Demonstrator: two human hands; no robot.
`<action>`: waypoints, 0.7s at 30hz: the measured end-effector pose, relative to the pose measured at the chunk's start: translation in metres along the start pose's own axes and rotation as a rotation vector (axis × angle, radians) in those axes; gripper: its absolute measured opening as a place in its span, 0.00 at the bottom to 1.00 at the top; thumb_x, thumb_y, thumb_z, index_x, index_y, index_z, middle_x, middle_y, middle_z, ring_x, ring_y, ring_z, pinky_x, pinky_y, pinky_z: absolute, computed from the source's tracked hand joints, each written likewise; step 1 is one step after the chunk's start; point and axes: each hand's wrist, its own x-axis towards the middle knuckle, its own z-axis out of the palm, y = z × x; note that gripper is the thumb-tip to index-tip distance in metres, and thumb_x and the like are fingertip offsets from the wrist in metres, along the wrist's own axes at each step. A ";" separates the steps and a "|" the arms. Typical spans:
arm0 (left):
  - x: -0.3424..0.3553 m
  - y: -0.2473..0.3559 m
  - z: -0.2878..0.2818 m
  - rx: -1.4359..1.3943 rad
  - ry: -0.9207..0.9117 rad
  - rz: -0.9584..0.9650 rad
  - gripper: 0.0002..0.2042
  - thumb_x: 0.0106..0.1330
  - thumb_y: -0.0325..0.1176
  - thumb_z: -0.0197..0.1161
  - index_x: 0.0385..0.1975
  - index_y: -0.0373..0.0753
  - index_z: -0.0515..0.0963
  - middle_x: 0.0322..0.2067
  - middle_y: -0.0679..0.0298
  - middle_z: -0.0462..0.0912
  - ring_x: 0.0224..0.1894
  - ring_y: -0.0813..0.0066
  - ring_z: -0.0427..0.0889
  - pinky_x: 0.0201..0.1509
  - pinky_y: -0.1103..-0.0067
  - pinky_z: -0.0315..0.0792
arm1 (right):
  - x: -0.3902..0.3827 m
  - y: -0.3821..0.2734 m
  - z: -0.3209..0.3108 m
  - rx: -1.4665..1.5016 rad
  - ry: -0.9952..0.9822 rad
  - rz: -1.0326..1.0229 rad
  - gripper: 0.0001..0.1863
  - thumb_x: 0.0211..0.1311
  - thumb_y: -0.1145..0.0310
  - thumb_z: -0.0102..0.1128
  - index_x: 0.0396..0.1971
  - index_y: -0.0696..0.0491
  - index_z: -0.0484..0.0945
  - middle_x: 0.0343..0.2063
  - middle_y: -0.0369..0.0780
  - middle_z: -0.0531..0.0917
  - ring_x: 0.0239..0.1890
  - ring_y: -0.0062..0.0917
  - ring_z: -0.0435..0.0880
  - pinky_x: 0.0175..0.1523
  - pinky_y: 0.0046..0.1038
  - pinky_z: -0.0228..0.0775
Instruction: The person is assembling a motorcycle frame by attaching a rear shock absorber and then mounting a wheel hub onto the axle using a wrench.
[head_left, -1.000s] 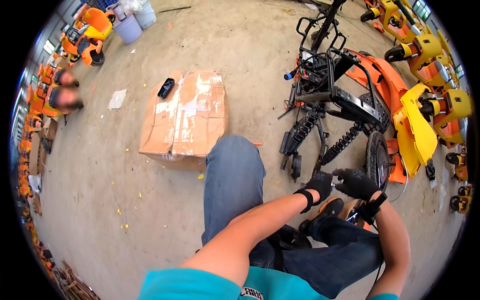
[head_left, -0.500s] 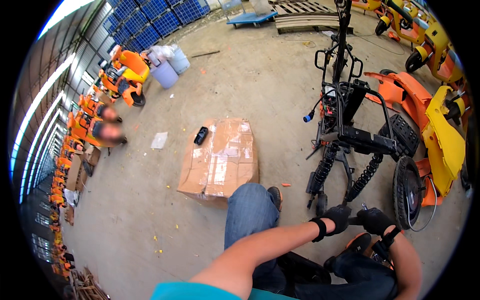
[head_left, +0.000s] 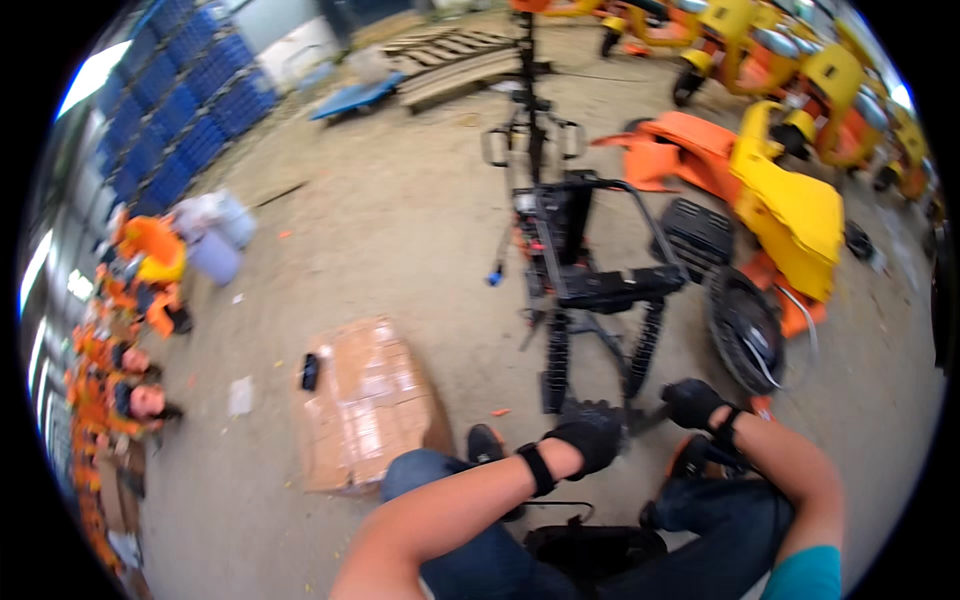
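Note:
My left hand (head_left: 590, 437), in a black glove, is curled just below the rear of a bare black scooter frame (head_left: 612, 288). What it may hold is hidden and smeared by motion. My right hand (head_left: 692, 404), also gloved, is closed on a dark, slim object that points toward the left hand; blur hides its kind. Above my hands are the frame's two black coil-spring shock absorbers (head_left: 645, 350). A wheel (head_left: 742, 335) with a pale cable leans beside the frame, up and right of my right hand.
A taped cardboard box (head_left: 365, 400) with a small black object (head_left: 310, 372) on it stands left of my knee. Orange panels (head_left: 690, 145) and a yellow body panel (head_left: 790, 215) lie at right. A black crate-like part (head_left: 692, 235) is near the wheel. Scooters line both sides.
My view has swung right, so the box and frame sit further left in the picture. My hands have drawn apart somewhat, the left one with its back now more visible.

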 end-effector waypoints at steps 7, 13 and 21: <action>-0.001 0.001 0.006 0.040 0.143 0.133 0.15 0.60 0.42 0.61 0.40 0.38 0.78 0.36 0.50 0.81 0.43 0.49 0.80 0.46 0.57 0.72 | 0.005 0.007 -0.003 -0.029 0.018 0.009 0.14 0.46 0.71 0.59 0.37 0.54 0.83 0.30 0.49 0.84 0.37 0.47 0.83 0.43 0.41 0.75; -0.002 -0.015 -0.037 0.038 0.215 0.040 0.17 0.60 0.45 0.63 0.40 0.38 0.77 0.39 0.52 0.82 0.42 0.48 0.82 0.47 0.59 0.75 | 0.027 -0.028 -0.029 0.018 -0.102 0.158 0.14 0.51 0.75 0.58 0.40 0.57 0.81 0.31 0.52 0.84 0.38 0.48 0.84 0.44 0.42 0.76; 0.019 -0.027 -0.078 -0.094 0.929 0.256 0.16 0.60 0.30 0.64 0.47 0.37 0.74 0.41 0.52 0.79 0.45 0.51 0.79 0.51 0.62 0.74 | 0.025 -0.013 -0.027 -0.008 -0.074 0.091 0.11 0.51 0.76 0.56 0.36 0.55 0.81 0.29 0.51 0.83 0.36 0.48 0.83 0.43 0.43 0.76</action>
